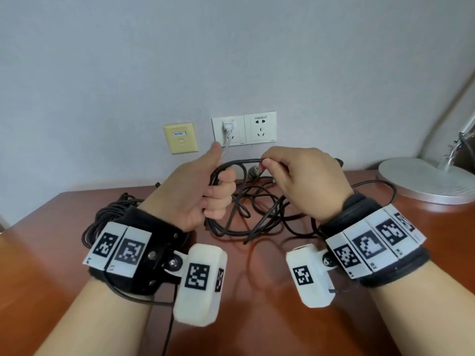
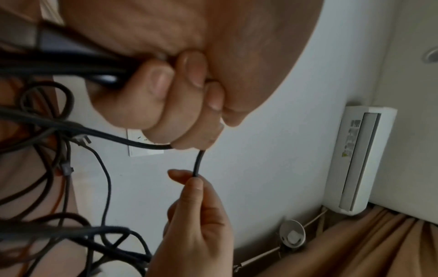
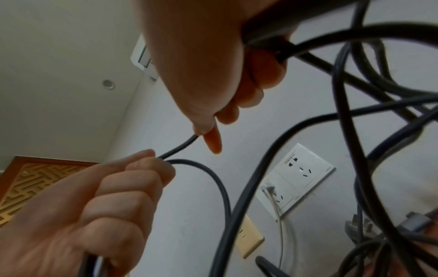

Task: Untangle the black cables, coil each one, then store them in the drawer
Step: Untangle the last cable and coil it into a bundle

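Observation:
My left hand [image 1: 218, 192] is a fist with the thumb up, gripping several loops of a black cable [image 1: 237, 163] above the wooden table [image 1: 246, 317]. My right hand [image 1: 270, 167] pinches the same cable a short way to the right, between thumb and forefinger. In the left wrist view the left fingers [image 2: 163, 88] curl round the strands, and the right hand [image 2: 196, 206] nips the short stretch of cable [image 2: 198, 163] below them. More tangled black cables [image 1: 264, 214] lie on the table under both hands. No drawer is in view.
A coiled black cable bundle [image 1: 105, 217] lies at the left behind my left wrist. A round grey lamp base [image 1: 424, 181] stands at the right. Wall sockets [image 1: 259, 128], one with a white plug [image 1: 227, 127], and a yellow network socket [image 1: 181, 137] sit on the wall behind.

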Action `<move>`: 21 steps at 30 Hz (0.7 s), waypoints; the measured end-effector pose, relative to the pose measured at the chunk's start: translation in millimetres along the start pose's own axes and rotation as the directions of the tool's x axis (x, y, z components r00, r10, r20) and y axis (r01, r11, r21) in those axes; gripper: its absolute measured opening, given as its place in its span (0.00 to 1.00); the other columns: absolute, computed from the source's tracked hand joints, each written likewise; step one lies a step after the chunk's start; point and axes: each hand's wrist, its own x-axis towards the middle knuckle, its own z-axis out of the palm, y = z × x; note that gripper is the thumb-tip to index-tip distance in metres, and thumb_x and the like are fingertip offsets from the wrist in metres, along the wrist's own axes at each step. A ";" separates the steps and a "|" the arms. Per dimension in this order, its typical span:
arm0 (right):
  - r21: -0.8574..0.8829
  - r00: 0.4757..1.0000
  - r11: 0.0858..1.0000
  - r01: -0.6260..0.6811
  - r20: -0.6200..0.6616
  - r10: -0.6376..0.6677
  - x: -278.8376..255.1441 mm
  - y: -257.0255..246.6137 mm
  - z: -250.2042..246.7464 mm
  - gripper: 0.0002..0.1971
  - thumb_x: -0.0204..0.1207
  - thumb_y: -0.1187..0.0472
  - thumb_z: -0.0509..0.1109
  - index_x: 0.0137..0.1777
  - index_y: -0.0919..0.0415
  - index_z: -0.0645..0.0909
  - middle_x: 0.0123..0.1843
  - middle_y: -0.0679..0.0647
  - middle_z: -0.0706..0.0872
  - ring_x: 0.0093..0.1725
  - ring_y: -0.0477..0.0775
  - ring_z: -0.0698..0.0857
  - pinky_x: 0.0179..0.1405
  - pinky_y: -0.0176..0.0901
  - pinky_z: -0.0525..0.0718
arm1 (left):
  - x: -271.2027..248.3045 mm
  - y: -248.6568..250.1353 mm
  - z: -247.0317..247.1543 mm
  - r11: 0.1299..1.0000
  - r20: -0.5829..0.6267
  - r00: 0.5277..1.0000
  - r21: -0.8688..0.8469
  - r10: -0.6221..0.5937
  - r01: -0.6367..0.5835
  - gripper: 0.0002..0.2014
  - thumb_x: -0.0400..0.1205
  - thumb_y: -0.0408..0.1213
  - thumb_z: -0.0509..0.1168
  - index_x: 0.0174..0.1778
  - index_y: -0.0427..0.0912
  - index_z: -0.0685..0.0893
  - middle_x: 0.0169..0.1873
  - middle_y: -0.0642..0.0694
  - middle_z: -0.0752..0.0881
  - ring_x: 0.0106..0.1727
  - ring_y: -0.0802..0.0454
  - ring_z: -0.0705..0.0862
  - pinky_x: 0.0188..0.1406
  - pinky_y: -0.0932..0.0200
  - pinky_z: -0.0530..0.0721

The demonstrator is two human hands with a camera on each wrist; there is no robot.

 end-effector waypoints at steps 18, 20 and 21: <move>0.028 0.998 0.999 0.022 0.052 -0.023 -3.5 12.6 23.0 0.11 0.85 0.51 0.60 0.52 0.57 0.79 0.38 0.57 0.86 0.41 0.66 0.83 0.37 0.54 0.79 | -10.0 13.9 -25.8 0.978 -0.091 0.996 -0.207 0.014 -0.032 0.25 0.83 0.54 0.55 0.19 0.49 0.65 0.11 0.55 0.58 0.18 0.56 0.46 0.14 0.65 0.49; -0.062 0.998 0.997 -0.038 0.052 0.042 -1.8 27.6 21.1 0.12 0.85 0.50 0.59 0.51 0.57 0.78 0.39 0.59 0.87 0.42 0.67 0.84 0.35 0.51 0.74 | -10.6 17.1 -35.5 0.965 -0.150 0.988 -0.250 0.042 -0.079 0.26 0.83 0.54 0.54 0.19 0.49 0.65 0.11 0.55 0.58 0.19 0.56 0.45 0.14 0.64 0.50; -0.107 0.996 0.992 -0.062 0.056 0.069 -1.1 34.4 18.0 0.11 0.85 0.50 0.58 0.51 0.57 0.77 0.39 0.59 0.86 0.42 0.68 0.84 0.35 0.50 0.70 | -10.3 17.9 -40.1 0.957 -0.188 0.980 -0.268 0.061 -0.111 0.27 0.85 0.54 0.53 0.19 0.49 0.65 0.11 0.55 0.58 0.19 0.55 0.45 0.14 0.64 0.50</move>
